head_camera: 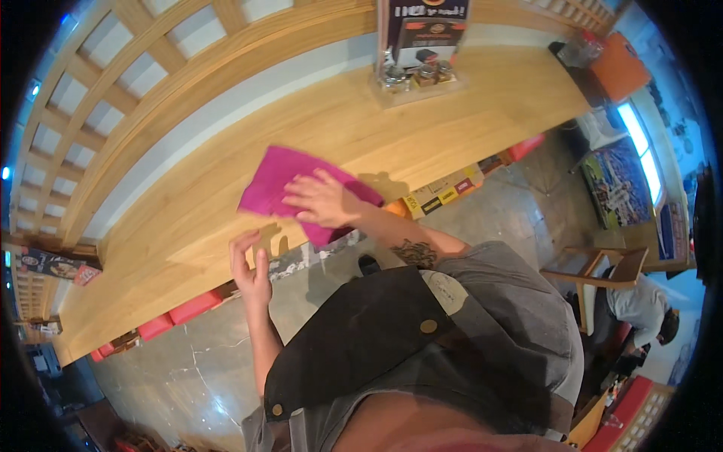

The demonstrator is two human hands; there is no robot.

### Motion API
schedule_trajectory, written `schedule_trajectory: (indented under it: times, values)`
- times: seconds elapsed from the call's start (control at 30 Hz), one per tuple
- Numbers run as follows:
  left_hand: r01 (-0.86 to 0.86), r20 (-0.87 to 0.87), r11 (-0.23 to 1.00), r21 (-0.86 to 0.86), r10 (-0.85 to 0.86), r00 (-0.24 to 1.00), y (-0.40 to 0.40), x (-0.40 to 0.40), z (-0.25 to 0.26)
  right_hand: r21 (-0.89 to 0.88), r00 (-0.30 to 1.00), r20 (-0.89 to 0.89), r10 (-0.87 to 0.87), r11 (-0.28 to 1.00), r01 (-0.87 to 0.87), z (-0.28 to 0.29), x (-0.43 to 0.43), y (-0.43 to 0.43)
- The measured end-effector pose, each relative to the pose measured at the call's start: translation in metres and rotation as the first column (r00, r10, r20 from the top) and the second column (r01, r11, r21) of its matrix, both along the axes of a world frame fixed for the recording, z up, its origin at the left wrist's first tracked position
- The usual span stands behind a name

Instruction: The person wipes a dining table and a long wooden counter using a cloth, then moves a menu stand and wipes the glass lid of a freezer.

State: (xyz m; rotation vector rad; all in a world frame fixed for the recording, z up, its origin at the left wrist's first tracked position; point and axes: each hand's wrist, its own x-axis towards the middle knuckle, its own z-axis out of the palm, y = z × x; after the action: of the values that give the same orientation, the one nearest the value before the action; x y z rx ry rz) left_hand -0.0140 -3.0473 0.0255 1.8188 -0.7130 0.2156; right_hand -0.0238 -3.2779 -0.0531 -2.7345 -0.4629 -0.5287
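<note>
A magenta cloth (pixel 265 183) lies spread on the long light-wood table (pixel 226 164), one corner hanging over the near edge. My right hand (pixel 323 199) rests flat on top of it, palm down, fingers apart and not curled around the fabric. To the left, at the table's near edge, my left hand (pixel 252 271) is raised with thumb and fingers apart. Nothing is in it, and whether it touches the wood I cannot tell.
A clear holder (pixel 421 93) with lidded jars and an upright menu card (pixel 432 39) stands at the table's back. A wooden lattice partition (pixel 121 73) runs behind. Red stools (pixel 195 307) sit under the near edge. At right are a wooden chair (pixel 599 271) and a bending person (pixel 638 308).
</note>
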Motion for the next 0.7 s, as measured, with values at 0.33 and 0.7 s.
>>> schedule_trajectory:
  times: [0.33, 0.7]
  values:
    - [0.359, -0.255, 0.928, 0.101, -0.325, 0.911, -0.199, 0.03, 0.003, -0.208, 0.54, -0.184, -0.821, 0.57, 0.795, 0.014, -0.131, -0.255]
    - [0.248, -0.204, 0.957, -0.149, -0.275, 0.939, -0.416, 0.119, -0.051, 0.171, 0.649, -0.139, -0.748, 0.628, 0.76, 0.022, -0.082, -0.403]
